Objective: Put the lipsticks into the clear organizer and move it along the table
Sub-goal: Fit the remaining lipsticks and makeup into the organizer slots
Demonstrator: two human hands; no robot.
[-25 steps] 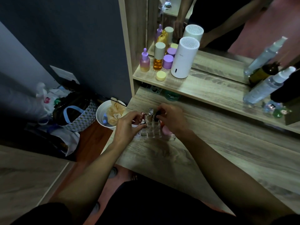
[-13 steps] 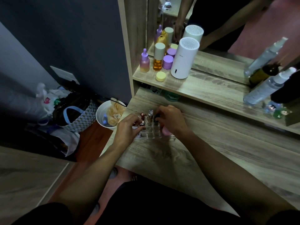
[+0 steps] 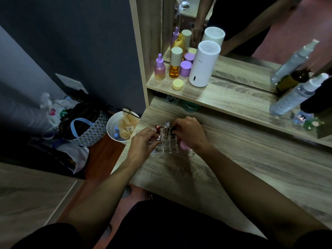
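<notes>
A clear grid organizer (image 3: 168, 144) sits near the left end of the wooden table (image 3: 233, 168). A red lipstick (image 3: 157, 128) and a silver lipstick (image 3: 167, 125) stand upright in its back row. My left hand (image 3: 143, 141) is at the organizer's left side, its fingertips pinched on a small lipstick (image 3: 158, 138) over a cell. My right hand (image 3: 190, 133) is at the right side, fingers curled on a black lipstick (image 3: 173, 131). A pink rounded item (image 3: 183, 145) shows under my right palm.
A shelf (image 3: 224, 99) above the table carries purple and amber bottles (image 3: 175, 66), a yellow jar (image 3: 177, 84), a white cylinder (image 3: 204, 63) and spray bottles (image 3: 294, 94). A white bin (image 3: 115, 126) and bags (image 3: 82, 126) sit on the floor to the left, beyond the table edge.
My left hand has slid slightly lower along the organizer's left side with its small lipstick. My right hand has barely moved.
</notes>
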